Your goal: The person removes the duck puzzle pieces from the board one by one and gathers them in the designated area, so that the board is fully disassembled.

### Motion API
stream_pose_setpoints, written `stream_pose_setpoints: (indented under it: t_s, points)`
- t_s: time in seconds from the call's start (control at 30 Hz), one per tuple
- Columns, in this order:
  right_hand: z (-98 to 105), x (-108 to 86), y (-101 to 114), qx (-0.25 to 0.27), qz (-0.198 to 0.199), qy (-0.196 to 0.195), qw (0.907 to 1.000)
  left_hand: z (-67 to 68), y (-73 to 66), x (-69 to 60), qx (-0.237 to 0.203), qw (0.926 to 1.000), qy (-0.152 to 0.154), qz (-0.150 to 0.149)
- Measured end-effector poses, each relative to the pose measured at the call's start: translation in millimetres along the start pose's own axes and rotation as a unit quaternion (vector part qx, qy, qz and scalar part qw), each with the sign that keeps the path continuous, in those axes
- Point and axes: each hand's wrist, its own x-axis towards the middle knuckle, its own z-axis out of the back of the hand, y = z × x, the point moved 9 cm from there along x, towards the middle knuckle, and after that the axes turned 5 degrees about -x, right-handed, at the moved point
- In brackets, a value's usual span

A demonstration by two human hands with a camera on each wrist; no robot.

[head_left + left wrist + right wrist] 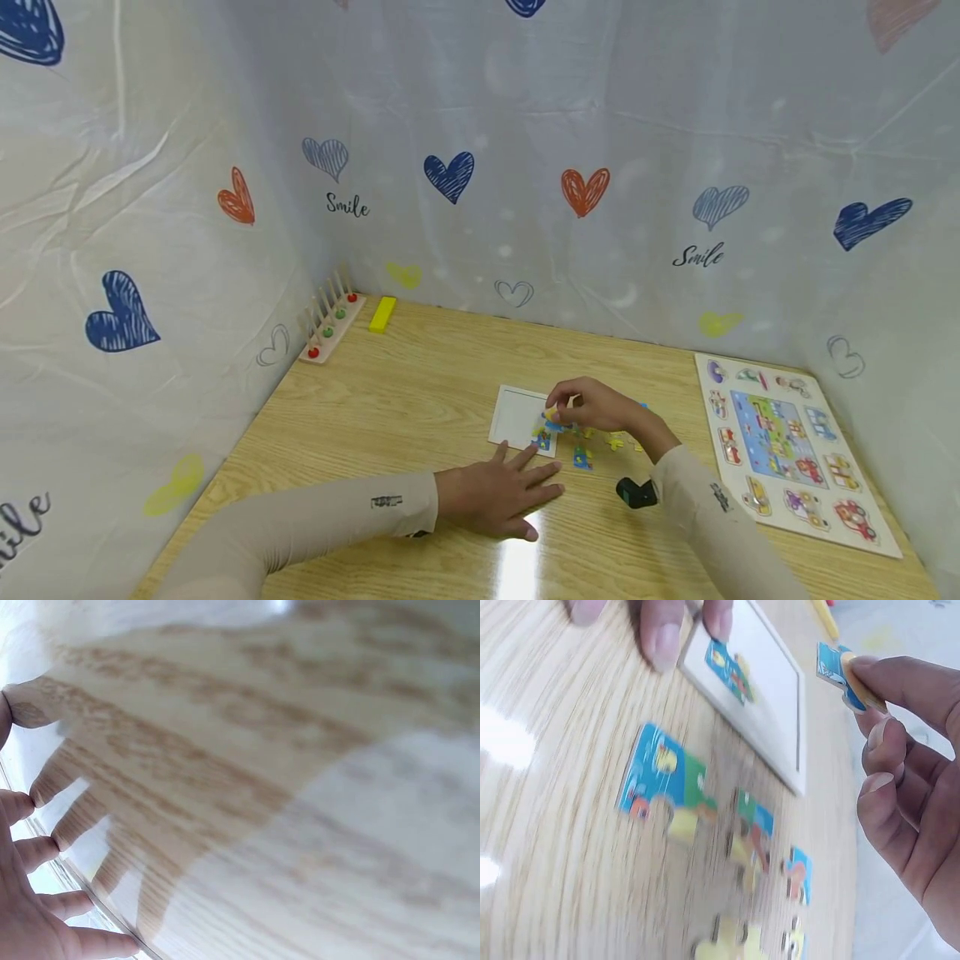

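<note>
My right hand [592, 408] pinches a blue and yellow jigsaw piece [832, 664] between thumb and finger, above the white puzzle tray [513, 412]. Its other fingers curl loosely in the right wrist view. One colourful piece [727, 669] lies inside the tray at its near corner. My left hand [498, 493] lies spread on the table, with fingertips at the tray's near edge; the left wrist view shows these straight fingers [67, 904]. Right of the tray lie several loose pieces, among them a blue one with a yellow figure [651, 776] and a yellow one [731, 941].
A big picture puzzle board [712, 433] lies at the right of the wooden table [420, 392]. At the far left stand a peg rack [333, 329] with red and green beads and a yellow block [382, 314]. A black object [636, 492] sits beside the right sleeve. Heart-printed curtains [510, 233] enclose the table.
</note>
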Motion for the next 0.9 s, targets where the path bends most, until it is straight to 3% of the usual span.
stream_pose_setpoints:
  t_s: [0.33,0.57,0.9]
  points:
    - [4,-29.2,-14,0.015,-0.013,-0.01,0.9997,0.4,-0.7,0.1,-0.006,0.9999,-0.01,-0.005]
    - [-2,-49.8,-26,-0.001,-0.013,-0.008,0.9999,1.4,-0.6,-0.4,-0.006,0.9999,-0.016,-0.004]
    - [-4,-82.3,-42,-0.006,-0.02,-0.014,0.9997,0.5,-0.3,0.1,-0.014,0.9999,-0.008,-0.005]
